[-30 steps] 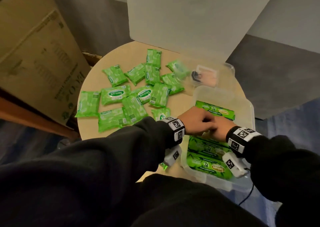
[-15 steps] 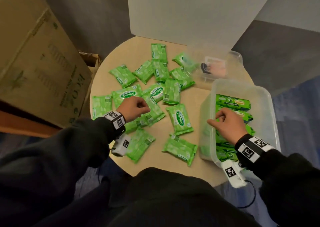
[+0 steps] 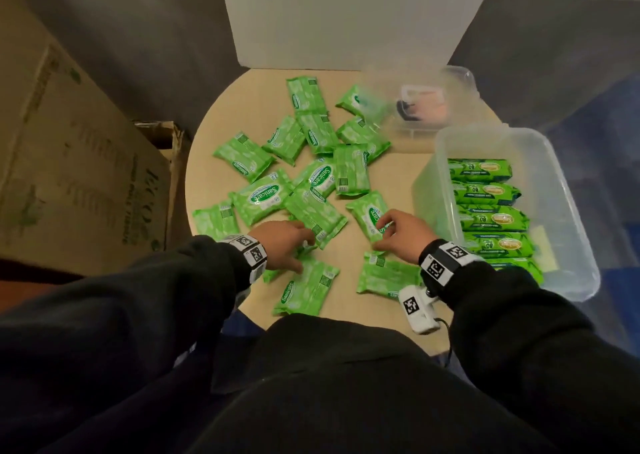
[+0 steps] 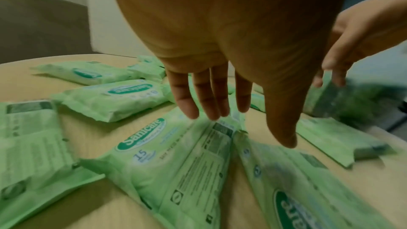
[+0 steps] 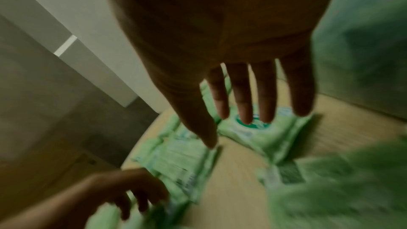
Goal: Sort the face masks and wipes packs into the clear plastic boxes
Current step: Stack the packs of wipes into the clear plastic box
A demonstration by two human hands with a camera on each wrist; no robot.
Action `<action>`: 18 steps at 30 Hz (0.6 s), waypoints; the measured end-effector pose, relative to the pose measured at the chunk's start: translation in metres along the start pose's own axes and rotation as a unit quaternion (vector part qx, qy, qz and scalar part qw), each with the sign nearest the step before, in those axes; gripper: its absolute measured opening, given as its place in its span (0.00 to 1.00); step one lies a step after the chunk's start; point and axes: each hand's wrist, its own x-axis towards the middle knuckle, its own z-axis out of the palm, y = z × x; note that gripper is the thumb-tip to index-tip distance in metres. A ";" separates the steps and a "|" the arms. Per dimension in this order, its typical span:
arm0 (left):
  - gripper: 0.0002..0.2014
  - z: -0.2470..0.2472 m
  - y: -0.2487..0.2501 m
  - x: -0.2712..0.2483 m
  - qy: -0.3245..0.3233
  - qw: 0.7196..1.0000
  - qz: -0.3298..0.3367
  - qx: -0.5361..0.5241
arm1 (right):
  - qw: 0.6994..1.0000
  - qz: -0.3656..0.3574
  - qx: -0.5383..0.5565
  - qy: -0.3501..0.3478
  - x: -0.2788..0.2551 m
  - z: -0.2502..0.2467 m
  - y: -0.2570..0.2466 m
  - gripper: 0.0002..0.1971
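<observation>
Several small green wipes packs (image 3: 263,195) lie scattered on a round wooden table (image 3: 207,162). My left hand (image 3: 304,251) hovers with straight fingers over the near packs (image 4: 176,154) and holds nothing. My right hand (image 3: 381,237) reaches with spread fingers over another small pack (image 3: 369,214), seen also in the right wrist view as the pack (image 5: 257,131) under my right hand (image 5: 229,131). A large clear box (image 3: 568,190) at the right holds several big green wipes packs (image 3: 485,218) in a row. A smaller clear box (image 3: 460,79) behind it holds a blurred pink and black item.
A big cardboard box (image 3: 69,159) stands left of the table. A white panel (image 3: 346,17) rises behind the table's far edge. Two packs (image 3: 384,277) lie close to the near edge, just above my dark-clothed lap.
Both hands have left the large box. The left went to the pile at the left, then toward the middle; the right came out over the table's small packs.
</observation>
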 end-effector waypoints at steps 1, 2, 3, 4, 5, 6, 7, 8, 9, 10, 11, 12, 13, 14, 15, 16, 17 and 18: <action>0.37 0.002 0.001 0.003 0.003 1.000 0.021 0.021 | 0.997 0.040 -0.060 -0.043 0.004 0.010 0.005 0.24; 0.41 0.005 0.003 0.005 0.010 0.998 0.043 0.042 | 0.987 0.070 -0.120 -0.076 0.006 0.019 0.010 0.29; 0.45 0.007 0.004 0.008 0.011 0.996 0.060 0.060 | 0.976 0.091 -0.170 -0.096 0.005 0.026 0.016 0.34; 0.47 0.010 0.005 0.011 0.009 0.994 0.076 0.079 | 0.968 0.103 -0.205 -0.104 0.004 0.033 0.022 0.39; 0.48 0.014 0.006 0.013 -0.001 0.991 0.087 0.098 | 0.962 0.107 -0.229 -0.103 0.001 0.040 0.028 0.44; 0.48 0.018 0.008 0.014 -0.014 0.988 0.099 0.115 | 0.959 0.101 -0.247 -0.094 -0.002 0.045 0.033 0.48; 0.48 0.020 0.009 0.015 -0.025 0.986 0.105 0.129 | 0.956 0.095 -0.263 -0.085 -0.004 0.050 0.037 0.50; 0.47 0.024 0.010 0.017 -0.033 0.984 0.106 0.137 | 0.955 0.085 -0.274 -0.073 -0.006 0.054 0.040 0.51; 0.48 0.026 0.011 0.018 -0.039 0.985 0.101 0.136 | 0.954 0.080 -0.281 -0.065 -0.007 0.056 0.043 0.52; 0.49 0.026 0.013 0.019 -0.043 0.986 0.093 0.130 | 0.954 0.071 -0.285 -0.061 -0.006 0.056 0.046 0.52; 0.49 0.025 0.013 0.020 -0.046 0.988 0.083 0.123 | 0.953 0.063 -0.291 -0.061 -0.006 0.055 0.045 0.51; 0.48 0.023 0.014 0.023 -0.046 0.989 0.077 0.115 | 0.951 0.054 -0.298 -0.062 -0.005 0.053 0.045 0.50; 0.46 0.020 0.014 0.024 -0.049 0.991 0.070 0.107 | 0.949 0.046 -0.306 -0.060 -0.006 0.050 0.044 0.49; 0.44 0.017 0.014 0.026 -0.043 0.992 0.067 0.099 | 0.947 0.036 -0.316 -0.049 -0.005 0.048 0.043 0.47; 0.42 0.015 0.014 0.028 -0.034 0.994 0.058 0.085 | 0.945 0.026 -0.324 -0.033 -0.005 0.047 0.042 0.45; 0.42 0.012 0.013 0.030 -0.022 0.997 0.049 0.063 | 0.946 0.016 -0.322 -0.014 -0.003 0.045 0.041 0.43; 0.42 0.008 0.012 0.030 -0.009 0.999 0.035 0.027 | 0.951 0.006 -0.310 -0.003 -0.004 0.043 0.038 0.41; 0.41 0.005 0.009 0.032 0.004 1.000 0.014 -0.027 | 0.956 -0.001 -0.293 0.004 -0.003 0.041 0.036 0.38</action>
